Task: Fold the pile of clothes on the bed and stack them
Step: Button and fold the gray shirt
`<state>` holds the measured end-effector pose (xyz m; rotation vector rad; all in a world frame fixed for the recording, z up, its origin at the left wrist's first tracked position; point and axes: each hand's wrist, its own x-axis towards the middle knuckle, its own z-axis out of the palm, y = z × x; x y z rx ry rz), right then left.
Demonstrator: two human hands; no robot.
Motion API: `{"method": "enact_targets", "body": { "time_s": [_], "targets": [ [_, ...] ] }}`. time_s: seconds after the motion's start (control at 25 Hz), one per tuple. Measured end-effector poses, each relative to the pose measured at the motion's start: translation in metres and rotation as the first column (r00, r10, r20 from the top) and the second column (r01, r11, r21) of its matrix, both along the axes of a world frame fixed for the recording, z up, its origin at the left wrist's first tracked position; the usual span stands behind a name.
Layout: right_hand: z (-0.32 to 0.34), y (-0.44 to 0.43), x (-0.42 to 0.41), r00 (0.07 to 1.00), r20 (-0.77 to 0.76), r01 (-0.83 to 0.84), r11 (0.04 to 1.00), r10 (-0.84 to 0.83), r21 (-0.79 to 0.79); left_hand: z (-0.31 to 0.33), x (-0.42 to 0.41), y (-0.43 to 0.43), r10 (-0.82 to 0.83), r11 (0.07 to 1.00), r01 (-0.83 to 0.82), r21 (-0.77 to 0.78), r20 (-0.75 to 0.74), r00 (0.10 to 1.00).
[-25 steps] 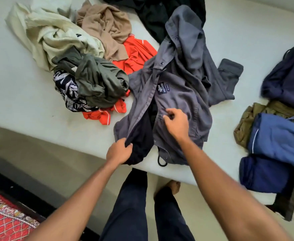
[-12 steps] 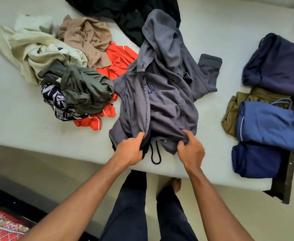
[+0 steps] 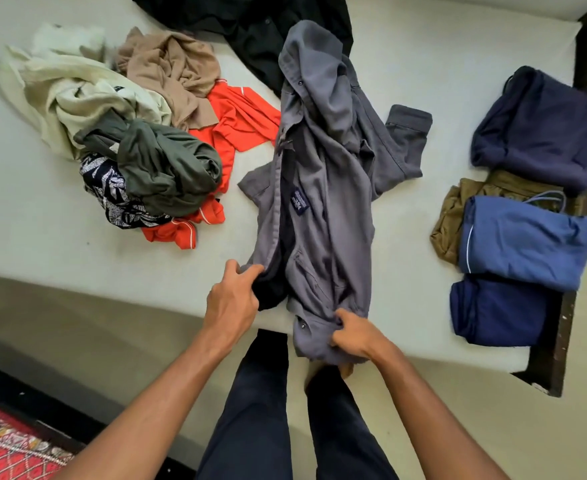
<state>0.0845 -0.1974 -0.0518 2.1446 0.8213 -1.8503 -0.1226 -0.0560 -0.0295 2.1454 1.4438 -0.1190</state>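
A crumpled grey shirt [image 3: 323, 188] lies lengthwise in the middle of the bed [image 3: 42, 237], its lower hem hanging over the near edge. My left hand [image 3: 231, 299] grips the shirt's left front edge near the bed's edge. My right hand [image 3: 352, 336] clutches the bunched hem with curled fingers. To the left lies the unfolded pile: a cream garment [image 3: 67, 88], a tan one [image 3: 174, 67], an olive one [image 3: 167, 164], an orange one [image 3: 240, 119] and a dark patterned one [image 3: 112, 195]. On the right sit folded clothes: a navy piece [image 3: 534, 133], a blue one [image 3: 524, 240], a dark blue one [image 3: 496, 310].
A black garment [image 3: 250, 26] sprawls at the far side of the bed. A folded khaki piece [image 3: 451, 220] lies under the blue one. The dark bed frame [image 3: 559, 341] shows at the right edge. A red patterned rug [image 3: 8, 448] covers the floor at lower left.
My right hand moved from the shirt's middle down to its hem and pulled it over the near edge. My left hand shifted along the left front edge. The shirt now lies stretched longer.
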Motion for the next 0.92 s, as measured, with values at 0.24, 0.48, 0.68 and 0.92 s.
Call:
{"method": "enact_targets", "body": {
  "time_s": [0.24,0.48,0.68,0.92],
  "targets": [
    [-0.013,0.008,-0.001,0.987,-0.007,-0.161,0.987,0.161,0.027,0.007,0.022,-0.049,-0.379,0.886,0.31,-0.345,-0.154,0.912],
    [-0.019,0.112,0.022,0.535,-0.166,0.79,0.421,-0.828,0.446,0.012,0.066,-0.039,-0.547,0.755,0.449,-0.478,-0.081,0.833],
    [-0.045,0.244,0.072,0.571,-0.003,0.615,0.426,-0.821,0.663,-0.029,0.084,0.02,-0.223,0.793,0.118,-0.598,-0.104,0.969],
    [-0.05,0.357,0.136,0.793,0.442,0.019,0.741,-0.42,0.671,-0.087,0.156,0.167,0.408,0.836,-0.288,-0.467,0.18,0.895]
  ]
}}
